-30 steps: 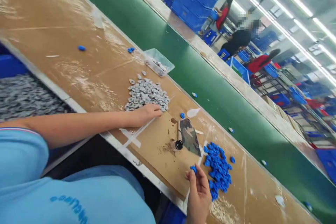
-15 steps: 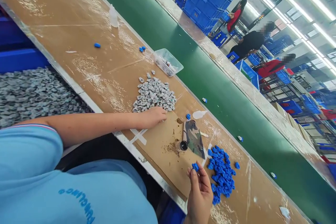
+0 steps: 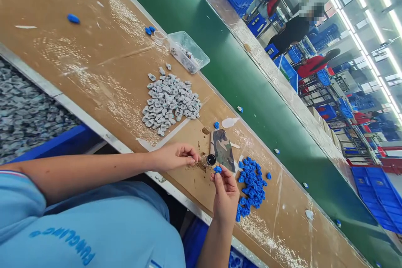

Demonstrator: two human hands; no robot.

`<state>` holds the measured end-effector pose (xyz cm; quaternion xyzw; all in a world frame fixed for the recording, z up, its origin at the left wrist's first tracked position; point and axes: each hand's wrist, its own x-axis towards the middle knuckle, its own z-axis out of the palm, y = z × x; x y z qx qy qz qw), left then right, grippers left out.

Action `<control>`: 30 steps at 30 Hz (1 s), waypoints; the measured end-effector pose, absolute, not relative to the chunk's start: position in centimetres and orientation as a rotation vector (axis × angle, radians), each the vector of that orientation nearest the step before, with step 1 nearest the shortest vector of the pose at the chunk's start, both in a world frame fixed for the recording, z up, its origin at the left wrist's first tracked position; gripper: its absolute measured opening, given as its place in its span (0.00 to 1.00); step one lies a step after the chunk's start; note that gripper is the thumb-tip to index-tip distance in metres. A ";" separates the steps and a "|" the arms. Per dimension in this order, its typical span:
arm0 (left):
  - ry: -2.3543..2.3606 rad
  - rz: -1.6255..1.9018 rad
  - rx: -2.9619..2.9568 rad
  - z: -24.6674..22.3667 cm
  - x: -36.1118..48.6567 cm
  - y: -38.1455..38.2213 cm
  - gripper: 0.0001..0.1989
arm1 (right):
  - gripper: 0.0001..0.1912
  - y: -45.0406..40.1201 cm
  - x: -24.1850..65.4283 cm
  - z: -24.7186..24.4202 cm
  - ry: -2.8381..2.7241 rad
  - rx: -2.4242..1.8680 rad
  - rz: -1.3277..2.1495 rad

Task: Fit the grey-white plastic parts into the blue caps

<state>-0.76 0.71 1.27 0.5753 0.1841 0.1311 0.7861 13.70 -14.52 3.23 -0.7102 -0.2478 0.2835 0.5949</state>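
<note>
My right hand (image 3: 225, 188) pinches a small blue plastic piece (image 3: 217, 169) between thumb and fingertips. To its left, my left hand (image 3: 178, 157) has thumb and fingers pressed together; whatever lies between them is too small to make out. Those fingertips are beside a small clear jar with a dark, round top (image 3: 210, 160), which stands on a stained cardboard sheet (image 3: 188, 134). Just behind the jar lies a folded camouflage cloth (image 3: 222, 146). A heap of similar blue pieces (image 3: 253, 186) sits right of my right hand, and a pile of small grey pieces (image 3: 171, 102) lies beyond my left.
A clear plastic box (image 3: 188, 52) of small parts stands by the green conveyor belt (image 3: 220, 67), which carries scattered pieces. A white dropper bottle (image 3: 230, 122) lies near the cloth. At left is a bin of grey pieces (image 3: 28, 113). Several people sit across the belt.
My left hand has left the edge of the grey pile and come right to the jar. My right hand, still pinching the blue piece, has come closer to the jar. The view has shifted.
</note>
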 end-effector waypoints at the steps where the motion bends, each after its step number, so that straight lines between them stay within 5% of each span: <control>1: 0.401 0.281 1.209 1.1 -0.6 0.7 0.09 | 0.16 -14.4 13.8 3.3 -0.663 -1.711 0.611; 10: 0.423 0.383 1.116 0.8 -0.3 0.8 0.12 | 0.13 -13.1 15.3 4.2 -1.330 -2.125 -0.028; 30: 0.408 0.354 0.905 0.1 -0.3 0.4 0.15 | 0.11 -13.1 15.4 4.4 -1.603 -2.030 -0.134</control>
